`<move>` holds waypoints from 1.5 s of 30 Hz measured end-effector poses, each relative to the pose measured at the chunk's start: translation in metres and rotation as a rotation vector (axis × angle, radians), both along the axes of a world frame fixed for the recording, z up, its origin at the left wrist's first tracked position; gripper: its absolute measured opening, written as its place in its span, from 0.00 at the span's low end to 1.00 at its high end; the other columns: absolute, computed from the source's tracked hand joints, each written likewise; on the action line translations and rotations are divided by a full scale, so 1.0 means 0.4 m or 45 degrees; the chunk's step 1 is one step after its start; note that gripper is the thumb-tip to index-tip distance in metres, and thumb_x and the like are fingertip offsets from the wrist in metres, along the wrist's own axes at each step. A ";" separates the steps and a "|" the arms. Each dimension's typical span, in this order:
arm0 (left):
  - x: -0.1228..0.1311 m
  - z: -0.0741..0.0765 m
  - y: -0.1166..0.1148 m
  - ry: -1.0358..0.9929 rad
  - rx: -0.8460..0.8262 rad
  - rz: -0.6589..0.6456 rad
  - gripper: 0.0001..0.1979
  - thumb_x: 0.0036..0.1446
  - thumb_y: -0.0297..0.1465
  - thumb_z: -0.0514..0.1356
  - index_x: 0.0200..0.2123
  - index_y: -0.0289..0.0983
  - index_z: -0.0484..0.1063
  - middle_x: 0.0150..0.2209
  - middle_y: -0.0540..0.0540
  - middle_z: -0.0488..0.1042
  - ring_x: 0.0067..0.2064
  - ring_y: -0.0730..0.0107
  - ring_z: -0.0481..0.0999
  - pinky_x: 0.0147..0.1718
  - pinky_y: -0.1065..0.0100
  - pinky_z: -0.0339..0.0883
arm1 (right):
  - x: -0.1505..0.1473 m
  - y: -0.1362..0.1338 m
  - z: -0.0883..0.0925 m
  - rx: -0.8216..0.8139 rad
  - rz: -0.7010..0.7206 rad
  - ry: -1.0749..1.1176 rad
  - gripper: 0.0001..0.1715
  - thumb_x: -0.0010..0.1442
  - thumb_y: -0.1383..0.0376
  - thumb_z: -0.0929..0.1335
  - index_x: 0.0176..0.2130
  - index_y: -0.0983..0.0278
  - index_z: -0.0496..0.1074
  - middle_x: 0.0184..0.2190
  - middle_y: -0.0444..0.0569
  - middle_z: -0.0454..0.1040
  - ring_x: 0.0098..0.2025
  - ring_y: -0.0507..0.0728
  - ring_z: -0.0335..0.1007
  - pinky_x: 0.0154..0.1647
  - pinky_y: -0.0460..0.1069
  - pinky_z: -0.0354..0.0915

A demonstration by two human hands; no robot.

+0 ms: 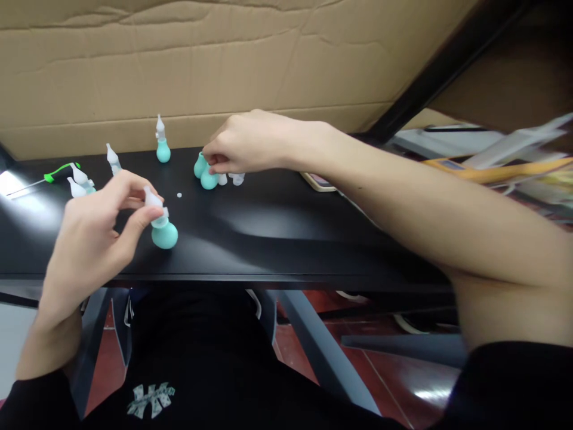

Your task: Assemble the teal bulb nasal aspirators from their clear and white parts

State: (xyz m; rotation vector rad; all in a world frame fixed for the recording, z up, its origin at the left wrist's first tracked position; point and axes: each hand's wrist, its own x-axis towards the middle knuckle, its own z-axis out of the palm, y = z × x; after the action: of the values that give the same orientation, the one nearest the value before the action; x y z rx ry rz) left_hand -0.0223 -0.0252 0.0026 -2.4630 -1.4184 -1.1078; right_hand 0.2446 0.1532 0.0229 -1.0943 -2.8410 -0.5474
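Note:
Between the thumb and fingers of my left hand (101, 227) is a nasal aspirator (165, 235), its clear-white nozzle up and its teal bulb low over the black table. Over the back of the table, my right hand (248, 143) has its fingers closed at the top of a teal rubber bulb (209, 180). A second teal bulb (199, 165) sits right beside that one, partly behind the fingers. Some translucent plastic pieces (237, 178) lie under the right hand, partly hidden by it. One small white disc (179, 195) rests between my two hands.
An assembled aspirator (163, 150) stands at the back, and several more (113, 156) are left of it. A green-handled screwdriver (56, 173) lies far left. Cardboard (188, 65) walls off the table's back. A phone-like object (319, 183) is partly under my right forearm.

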 end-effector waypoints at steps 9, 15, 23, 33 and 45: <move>0.039 -0.039 0.048 -0.106 -0.246 -0.132 0.11 0.71 0.31 0.65 0.53 0.44 0.70 0.46 0.51 0.87 0.50 0.61 0.90 0.54 0.62 0.82 | -0.017 -0.101 0.058 -0.228 0.426 0.440 0.21 0.77 0.51 0.67 0.39 0.59 0.80 0.30 0.46 0.80 0.32 0.56 0.70 0.40 0.52 0.63; 0.055 -0.053 0.066 -0.276 -0.413 -0.237 0.09 0.66 0.35 0.68 0.45 0.45 0.70 0.44 0.51 0.89 0.50 0.57 0.91 0.53 0.61 0.85 | -0.043 -0.178 0.049 -0.458 0.787 0.295 0.22 0.80 0.51 0.66 0.44 0.64 0.80 0.34 0.47 0.79 0.36 0.54 0.72 0.40 0.49 0.62; 0.039 -0.054 0.077 -0.425 -0.586 -0.320 0.14 0.63 0.38 0.72 0.48 0.46 0.73 0.46 0.53 0.88 0.53 0.51 0.90 0.58 0.46 0.86 | -0.040 -0.136 0.032 -0.699 0.858 0.475 0.19 0.81 0.56 0.67 0.45 0.65 0.82 0.33 0.44 0.81 0.32 0.49 0.72 0.40 0.46 0.65; 0.023 -0.048 0.078 -0.450 -0.600 -0.393 0.13 0.67 0.34 0.70 0.52 0.42 0.74 0.49 0.47 0.88 0.54 0.54 0.90 0.62 0.48 0.84 | -0.052 -0.094 -0.011 -1.337 1.006 0.874 0.19 0.76 0.53 0.73 0.48 0.69 0.79 0.39 0.50 0.84 0.34 0.48 0.76 0.39 0.42 0.73; 0.030 -0.053 0.079 -0.422 -0.555 -0.315 0.12 0.66 0.33 0.68 0.50 0.44 0.74 0.49 0.48 0.87 0.49 0.59 0.91 0.58 0.55 0.87 | -0.031 -0.135 0.039 -1.126 0.684 0.897 0.08 0.68 0.59 0.77 0.43 0.59 0.78 0.36 0.45 0.84 0.34 0.53 0.78 0.35 0.46 0.73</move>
State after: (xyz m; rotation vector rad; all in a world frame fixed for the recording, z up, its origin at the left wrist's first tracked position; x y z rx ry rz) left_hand -0.0102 0.0064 -0.0186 -2.9279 -1.6224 -1.4460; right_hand 0.2320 0.0991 0.0387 -0.3434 -2.4842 0.9932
